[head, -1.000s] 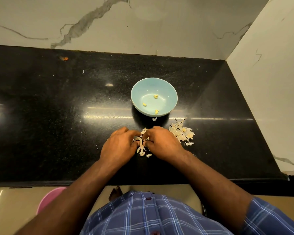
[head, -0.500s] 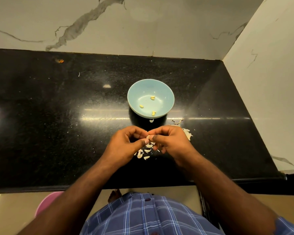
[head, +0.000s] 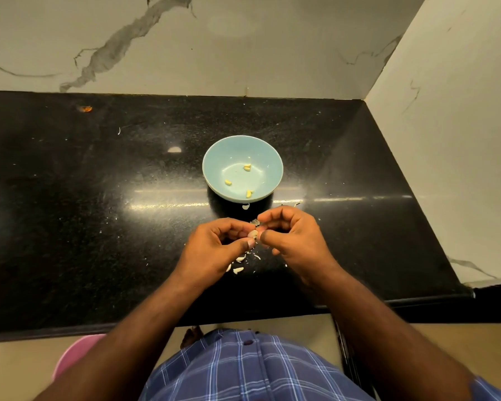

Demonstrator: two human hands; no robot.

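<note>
Head view: garlic clove point(head: 252, 233) pinched between thumb and curled fingers of left hand point(head: 214, 250), also gripped by curled fingertips of right hand point(head: 295, 241), above countertop point(head: 99, 198). Blue bowl point(head: 213, 163) just beyond fingertips, yellowish pieces point(head: 247, 167) at 3 spots inside. Loose skins point(head: 239, 269) beneath fingers. Wide countertop left of fingers; wall point(head: 446, 140) well right; front edge behind wrists.

Tabletop point(head: 70, 227): polished black stone, finely speckled, glossy enough to mirror lamps at centre frame. Wall point(head: 243, 53), top: smooth pale slabs with grey veining, low sheen. Bowl point(head: 211, 157), centre: smooth, glossy pale-blue glaze. Clove point(head: 253, 233): dry, papery skin; loose flakes point(head: 238, 270) below it are thin and matt. Shirt point(head: 243, 371), bottom: woven checked cloth. Tub point(head: 70, 354), lower left: smooth pink plastic look.
</note>
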